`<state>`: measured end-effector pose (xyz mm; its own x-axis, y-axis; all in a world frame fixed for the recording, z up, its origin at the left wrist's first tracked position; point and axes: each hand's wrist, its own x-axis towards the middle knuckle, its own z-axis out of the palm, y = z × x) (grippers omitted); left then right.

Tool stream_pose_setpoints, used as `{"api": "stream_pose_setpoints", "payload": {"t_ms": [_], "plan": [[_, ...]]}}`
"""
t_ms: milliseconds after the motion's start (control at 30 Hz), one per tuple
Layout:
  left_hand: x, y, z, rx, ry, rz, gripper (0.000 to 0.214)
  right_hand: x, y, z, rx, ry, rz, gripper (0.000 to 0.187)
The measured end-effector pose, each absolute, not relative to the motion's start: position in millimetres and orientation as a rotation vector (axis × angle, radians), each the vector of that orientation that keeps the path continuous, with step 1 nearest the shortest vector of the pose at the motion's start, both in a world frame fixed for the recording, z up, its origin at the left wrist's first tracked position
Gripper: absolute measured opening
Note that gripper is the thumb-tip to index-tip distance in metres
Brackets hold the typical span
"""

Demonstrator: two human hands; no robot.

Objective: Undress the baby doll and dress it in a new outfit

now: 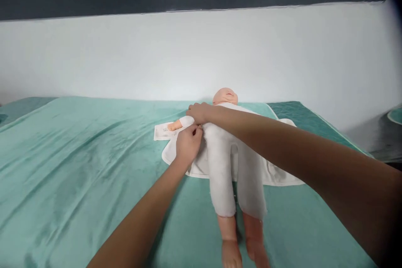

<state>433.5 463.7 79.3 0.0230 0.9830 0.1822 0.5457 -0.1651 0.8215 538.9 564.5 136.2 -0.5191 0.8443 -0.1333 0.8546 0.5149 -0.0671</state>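
A baby doll [225, 96] lies on its back on a teal sheet, head toward the wall, bare feet toward me. It wears a white one-piece garment [221, 163] and rests on a spread white cloth [279, 173]. My left hand [187, 144] pinches the garment's fabric at the doll's side, just below its outstretched arm [176, 124]. My right hand [198, 112] reaches across the doll's chest and grips the sleeve at that same shoulder. The doll's other arm is hidden behind my right forearm.
The teal sheet [78, 163] covers a wide bed that runs to a white wall [201, 54]. A small flat white printed pad [162, 132] lies under the doll's hand. The bed's right edge drops to a dark floor [373, 138].
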Motion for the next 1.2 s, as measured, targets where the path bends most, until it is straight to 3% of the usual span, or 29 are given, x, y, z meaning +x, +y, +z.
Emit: {"api": "stream_pose_setpoints", "payload": {"t_ms": [133, 267, 400, 600, 800, 1033, 1200], "plan": [[418.8, 479.0, 69.9, 2.059, 1.715, 0.829, 0.030, 546.7, 569.0, 132.8, 1.505, 2.616, -0.368, 0.034], [414.5, 498.6, 64.9, 2.097, 1.790, 0.655, 0.039, 565.6, 561.2, 133.9, 1.602, 2.744, -0.447, 0.047], [411.2, 507.2, 60.0, 1.980, 1.700, 0.865, 0.030, 577.0, 548.9, 135.3, 1.654, 2.873, -0.619, 0.046], [395.8, 506.1, 58.4, 1.749, 1.616, 1.140, 0.034, 588.6, 529.9, 137.6, 1.532, 3.057, -0.876, 0.050], [393.3, 504.9, 52.8, 1.338, 1.359, 1.345, 0.023, 598.6, 530.0, 134.7, 1.739, 2.910, -0.659, 0.061], [395.5, 506.6, 48.2, 1.121, 1.270, 1.411, 0.033, 603.8, 539.1, 129.5, 1.795, 2.765, -0.512, 0.062], [396.6, 499.8, 53.9, 1.230, 1.454, 1.444, 0.037, 605.5, 540.4, 126.2, 1.864, 2.696, -0.463, 0.065]]}}
